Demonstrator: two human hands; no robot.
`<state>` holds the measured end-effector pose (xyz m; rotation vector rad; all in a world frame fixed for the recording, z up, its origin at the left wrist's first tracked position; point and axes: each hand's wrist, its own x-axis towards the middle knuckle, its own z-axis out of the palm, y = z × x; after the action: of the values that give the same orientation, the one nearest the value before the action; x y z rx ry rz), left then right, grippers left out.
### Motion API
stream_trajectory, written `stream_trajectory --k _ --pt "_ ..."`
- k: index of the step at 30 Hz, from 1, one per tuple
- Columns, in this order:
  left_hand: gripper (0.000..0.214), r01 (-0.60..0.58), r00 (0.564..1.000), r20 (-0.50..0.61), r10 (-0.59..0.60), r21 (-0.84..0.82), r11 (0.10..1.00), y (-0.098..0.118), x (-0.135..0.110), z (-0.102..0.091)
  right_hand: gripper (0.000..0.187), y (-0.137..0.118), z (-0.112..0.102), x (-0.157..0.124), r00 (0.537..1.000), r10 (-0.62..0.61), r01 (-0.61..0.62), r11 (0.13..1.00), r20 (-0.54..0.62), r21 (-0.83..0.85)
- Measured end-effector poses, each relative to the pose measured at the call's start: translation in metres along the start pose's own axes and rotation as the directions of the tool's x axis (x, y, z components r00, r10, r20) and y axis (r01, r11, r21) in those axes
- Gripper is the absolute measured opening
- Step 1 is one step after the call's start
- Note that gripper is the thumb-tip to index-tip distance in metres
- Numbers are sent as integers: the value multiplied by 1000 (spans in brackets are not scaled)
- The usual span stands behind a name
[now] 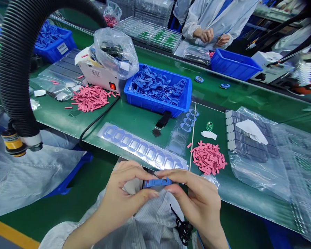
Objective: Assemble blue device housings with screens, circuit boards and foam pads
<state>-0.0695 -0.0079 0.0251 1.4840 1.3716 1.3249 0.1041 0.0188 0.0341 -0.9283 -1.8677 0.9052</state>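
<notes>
Fingers of our left hand [116, 193] and right hand [202, 197] are clamped on a small, slim blue plastic casing [157, 183], which we hold just off the near edge of the green bench [134, 117]. On it we see a silvery sheet with blue ovals [142, 149] and a heap of pink rectangular strips [208, 157].

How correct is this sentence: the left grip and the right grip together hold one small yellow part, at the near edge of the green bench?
One word is wrong: the small part is blue, not yellow, as the head view shows. The left grip and the right grip together hold it, at the near edge of the green bench.
</notes>
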Motion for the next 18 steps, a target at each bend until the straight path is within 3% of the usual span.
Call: stream_trajectory --k 7,15,18 --pt "7 40 999 17 -38 -93 995 2 0 2 14 3 2 -7 984 176 -179 966 34 186" --pt "7 89 996 6 -89 -165 982 -1 -4 11 13 6 3 -14 981 183 -169 970 -65 175" --pt "7 108 992 -47 -120 -196 975 -5 -4 16 16 8 8 -13 983 168 -162 984 -79 75"
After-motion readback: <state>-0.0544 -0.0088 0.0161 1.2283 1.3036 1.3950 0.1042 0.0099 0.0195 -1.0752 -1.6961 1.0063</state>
